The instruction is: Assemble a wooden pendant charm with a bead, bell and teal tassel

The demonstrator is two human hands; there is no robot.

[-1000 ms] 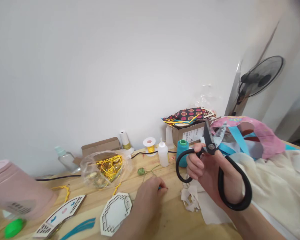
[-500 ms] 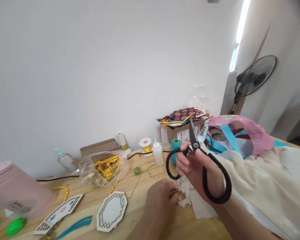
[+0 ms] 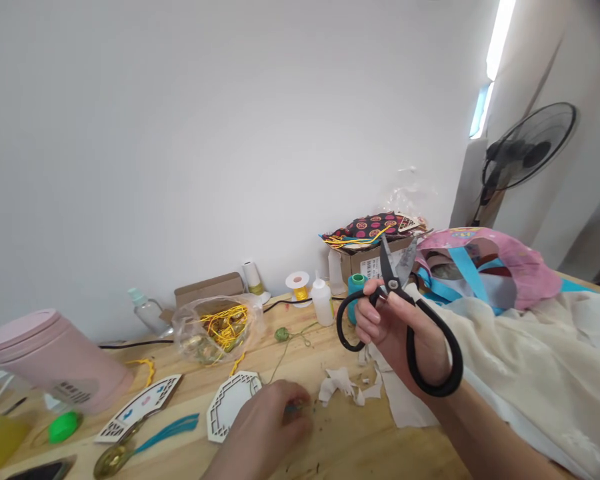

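"How will the scissors handle?"
"Stiff, probably hefty; best held by the 2 black loops. They're raised over the table, the right hand's fingers clamped on them."
"Left hand?"
"Blurred beside the octagonal frame; can't tell whether its fingers grip anything."

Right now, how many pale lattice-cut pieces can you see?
3: the fan-shaped piece toward the left, the octagonal piece partly behind the left hand, and one piece atop the carton. Others may be hidden inside.
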